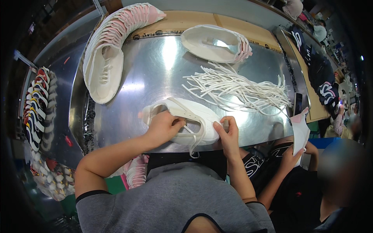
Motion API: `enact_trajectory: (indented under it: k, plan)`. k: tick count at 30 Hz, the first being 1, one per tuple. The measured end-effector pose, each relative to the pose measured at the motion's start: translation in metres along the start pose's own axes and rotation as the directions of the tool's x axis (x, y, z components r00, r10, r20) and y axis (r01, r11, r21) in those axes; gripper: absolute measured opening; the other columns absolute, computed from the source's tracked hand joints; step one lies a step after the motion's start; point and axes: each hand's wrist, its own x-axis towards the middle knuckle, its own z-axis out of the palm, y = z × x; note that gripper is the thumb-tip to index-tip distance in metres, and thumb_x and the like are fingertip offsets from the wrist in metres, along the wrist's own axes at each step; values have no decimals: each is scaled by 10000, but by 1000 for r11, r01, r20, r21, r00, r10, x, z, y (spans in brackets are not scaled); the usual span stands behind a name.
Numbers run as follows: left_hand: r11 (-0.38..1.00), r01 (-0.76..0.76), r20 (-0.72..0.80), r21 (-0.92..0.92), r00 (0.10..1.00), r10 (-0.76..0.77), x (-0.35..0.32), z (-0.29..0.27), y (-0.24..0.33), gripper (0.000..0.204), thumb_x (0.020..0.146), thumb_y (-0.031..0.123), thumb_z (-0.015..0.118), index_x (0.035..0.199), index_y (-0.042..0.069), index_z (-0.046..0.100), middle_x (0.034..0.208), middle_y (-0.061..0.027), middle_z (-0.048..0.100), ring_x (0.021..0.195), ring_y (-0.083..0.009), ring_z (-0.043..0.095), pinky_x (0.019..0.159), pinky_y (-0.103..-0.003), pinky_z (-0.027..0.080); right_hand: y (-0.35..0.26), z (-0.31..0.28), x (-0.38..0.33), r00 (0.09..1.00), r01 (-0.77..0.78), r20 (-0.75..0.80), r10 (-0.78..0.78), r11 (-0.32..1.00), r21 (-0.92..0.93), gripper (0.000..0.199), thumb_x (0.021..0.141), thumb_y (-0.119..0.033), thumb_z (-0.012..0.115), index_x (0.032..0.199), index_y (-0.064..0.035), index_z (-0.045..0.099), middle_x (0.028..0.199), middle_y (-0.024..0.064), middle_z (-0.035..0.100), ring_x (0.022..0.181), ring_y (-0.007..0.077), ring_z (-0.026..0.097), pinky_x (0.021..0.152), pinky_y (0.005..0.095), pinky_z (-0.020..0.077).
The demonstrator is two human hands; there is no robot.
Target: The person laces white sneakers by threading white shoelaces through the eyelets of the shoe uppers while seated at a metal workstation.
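A white shoe upper (pixel 208 120) lies on its side near the table's front edge, toe to the right. My left hand (pixel 161 126) reaches over its opening, thumb and forefinger closed at the eyelet edge where a white shoelace (pixel 188 128) runs from them. One lace end hangs past the upper's near side. At the toe is my right hand (pixel 229 134), its thumb against the upper. Between that thumb and the bent fingers shows a small grey-brown piece (pixel 226 124), its kind unclear. What lies inside the upper is partly hidden by my left hand.
A pile of loose white laces (pixel 241 89) lies beyond my right hand. Nested white-and-pink uppers (pixel 104 73) curve along the left; more uppers (pixel 210 42) lie at the back. A co-worker's hand (pixel 289 157) at right holds a white piece (pixel 300 134). Colourful shoe parts (pixel 37 108) are far left.
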Motion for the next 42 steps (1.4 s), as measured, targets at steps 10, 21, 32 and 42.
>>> enact_trajectory:
  k: [10, 21, 32, 42]
  plan:
    - [980, 22, 77, -198, 997, -7, 1, 4, 11, 79, 862, 56, 679, 887, -16, 700, 835, -89, 698, 787, -181, 652, 711, -303, 505, -11, -1, 1, 989, 42, 145, -25, 992, -117, 272, 873, -155, 740, 980, -96, 497, 831, -5, 556, 721, 59, 504, 609, 206, 401]
    - [819, 114, -680, 562, 627, 380, -88, -161, -55, 101, 901, 82, 650, 940, -11, 649, 852, -96, 624, 802, -233, 593, 730, -326, 469, -19, -31, -7, 983, -180, 57, 172, 960, 213, 323, 830, -164, 791, 951, -106, 498, 807, -20, 542, 688, 49, 488, 541, 208, 360]
    - [944, -326, -251, -57, 920, 302, -85, -56, 62, 36, 883, 34, 667, 918, 28, 665, 1060, -101, 641, 972, -199, 589, 773, -286, 468, 1, -21, 4, 973, 206, -16, -231, 895, -395, 250, 895, -213, 698, 947, -43, 522, 802, 41, 536, 772, 123, 523, 673, 297, 432]
    - [844, -520, -203, 131, 819, 536, -6, 7, 96, 83, 825, 25, 708, 907, 27, 696, 1184, -124, 588, 1098, -249, 552, 890, -327, 451, -55, -10, -23, 919, 336, 244, -311, 940, -68, 197, 876, -73, 698, 1062, -12, 679, 954, 22, 581, 858, 109, 550, 757, 235, 444]
